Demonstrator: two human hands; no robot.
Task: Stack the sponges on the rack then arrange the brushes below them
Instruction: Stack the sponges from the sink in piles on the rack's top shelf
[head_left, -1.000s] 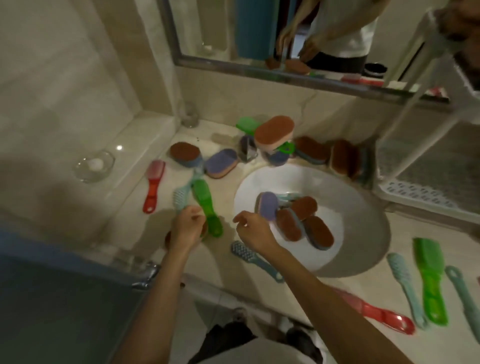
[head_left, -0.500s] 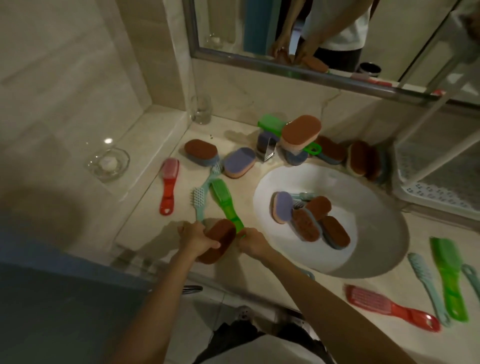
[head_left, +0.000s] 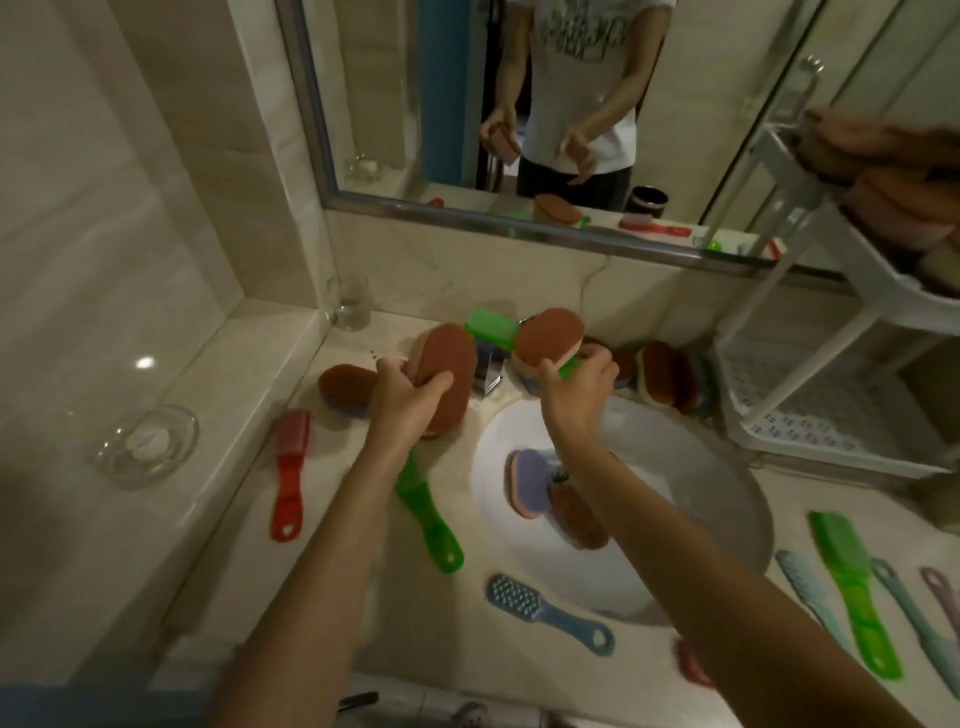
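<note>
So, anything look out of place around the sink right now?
Yes: sponges lie inside the sink basin, not on the rack. Brushes, like the red brush, lie scattered over the counter.

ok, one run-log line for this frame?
phase: gathering sponges | left hand: holding brown sponge | right hand: reaching brown sponge at faucet | rack: some sponges on top | brushes: on counter

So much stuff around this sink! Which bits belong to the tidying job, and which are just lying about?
Part of the job:
- sponge in the left hand
- sponge at the right hand
- sponges in the basin
- white rack
- red brush
- blue brush

Just lying about:
- glass jar
- glass dish
- mirror
</note>
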